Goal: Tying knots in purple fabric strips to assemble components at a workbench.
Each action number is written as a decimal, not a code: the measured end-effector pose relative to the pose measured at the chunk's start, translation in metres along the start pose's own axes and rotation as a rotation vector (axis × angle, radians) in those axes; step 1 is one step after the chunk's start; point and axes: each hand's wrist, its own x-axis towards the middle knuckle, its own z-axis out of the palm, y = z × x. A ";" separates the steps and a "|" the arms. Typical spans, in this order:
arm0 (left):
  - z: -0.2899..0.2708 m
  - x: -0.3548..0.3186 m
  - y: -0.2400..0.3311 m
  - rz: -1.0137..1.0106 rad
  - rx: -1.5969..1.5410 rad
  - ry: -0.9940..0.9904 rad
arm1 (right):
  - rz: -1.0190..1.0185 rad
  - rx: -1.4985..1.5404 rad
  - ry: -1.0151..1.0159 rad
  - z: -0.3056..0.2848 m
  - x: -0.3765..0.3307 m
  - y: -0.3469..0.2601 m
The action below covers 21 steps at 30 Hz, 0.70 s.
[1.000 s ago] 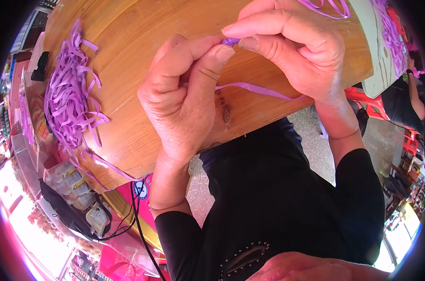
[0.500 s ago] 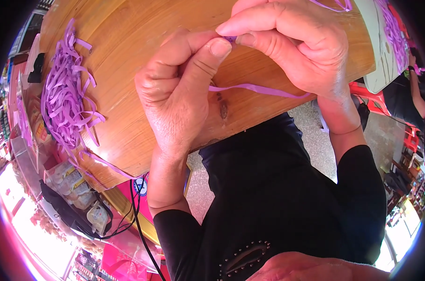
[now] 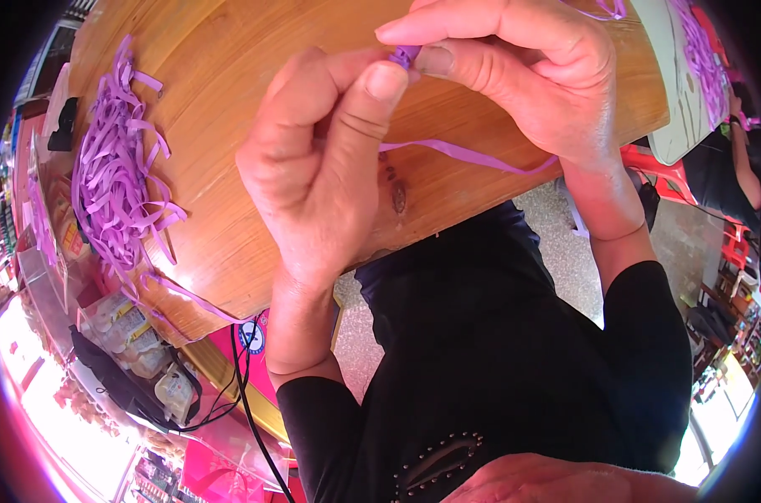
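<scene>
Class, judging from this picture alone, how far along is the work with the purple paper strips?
Done: nothing finished shows. In hand: the left hand and right hand pinch a small folded purple piece, one thin purple paper strip trailing from it. Left: a loose pile of purple strips lies on the round wooden table.

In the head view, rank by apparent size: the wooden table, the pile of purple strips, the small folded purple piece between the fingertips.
1. Wooden table, largest by far.
2. Pile of purple strips at the left.
3. Small folded purple piece, pinched between left hand and right hand; mostly hidden, so its full size is unsure.
</scene>
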 end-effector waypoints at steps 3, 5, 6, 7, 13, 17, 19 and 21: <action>0.002 0.000 -0.003 0.166 0.197 0.000 | -0.074 0.048 0.014 0.001 -0.001 0.007; 0.005 0.001 -0.003 0.269 0.270 0.007 | -0.008 0.020 -0.002 -0.004 -0.001 -0.003; 0.006 0.001 -0.001 0.287 0.329 0.034 | 0.057 -0.004 -0.020 -0.005 -0.001 -0.006; 0.008 0.002 0.000 0.306 0.387 0.061 | 0.059 -0.004 -0.019 -0.003 -0.001 0.003; 0.000 0.002 -0.003 0.405 0.485 0.035 | -0.215 -0.017 0.000 0.004 0.000 0.013; 0.000 0.006 0.002 0.395 0.487 0.004 | -0.036 0.082 0.012 -0.002 -0.001 -0.001; -0.002 0.006 0.004 0.398 0.545 -0.014 | 0.049 0.142 0.011 -0.003 -0.001 -0.004; -0.003 0.006 0.005 0.406 0.555 -0.015 | 0.133 0.199 0.009 -0.003 0.000 -0.005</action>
